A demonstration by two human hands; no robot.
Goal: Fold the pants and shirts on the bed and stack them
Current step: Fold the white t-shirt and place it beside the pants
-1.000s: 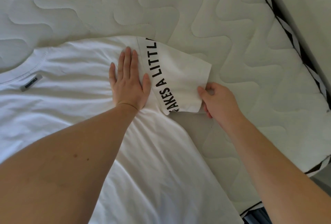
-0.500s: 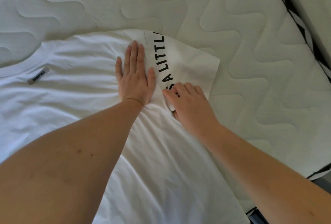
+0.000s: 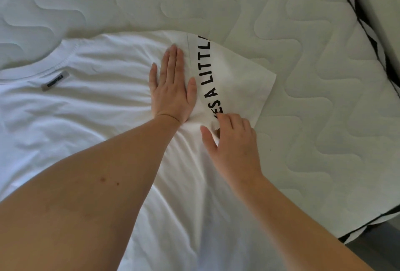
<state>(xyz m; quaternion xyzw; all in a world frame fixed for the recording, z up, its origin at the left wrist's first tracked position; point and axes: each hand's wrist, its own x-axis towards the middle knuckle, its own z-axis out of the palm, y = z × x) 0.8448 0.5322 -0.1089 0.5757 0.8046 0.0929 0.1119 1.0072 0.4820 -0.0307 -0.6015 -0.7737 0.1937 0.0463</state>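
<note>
From the head camera, a white T-shirt is lying spread across the quilted mattress, back side up, with its ribbed collar toward the far left and a small grey label sitting just below the neckline. The cloth is showing soft wrinkles fanning out from the shoulder. The sleeve is lying folded inward over the shoulder, baring black block lettering that is running along the fold. The left hand is pressing flat on the shoulder just beside that fold, fingers straight and together. The right hand is resting on the sleeve's near corner, fingers bent, thumb spread onto the shirt body; whether it is pinching cloth I cannot tell. A black-and-white trim is edging the mattress at right.
</note>
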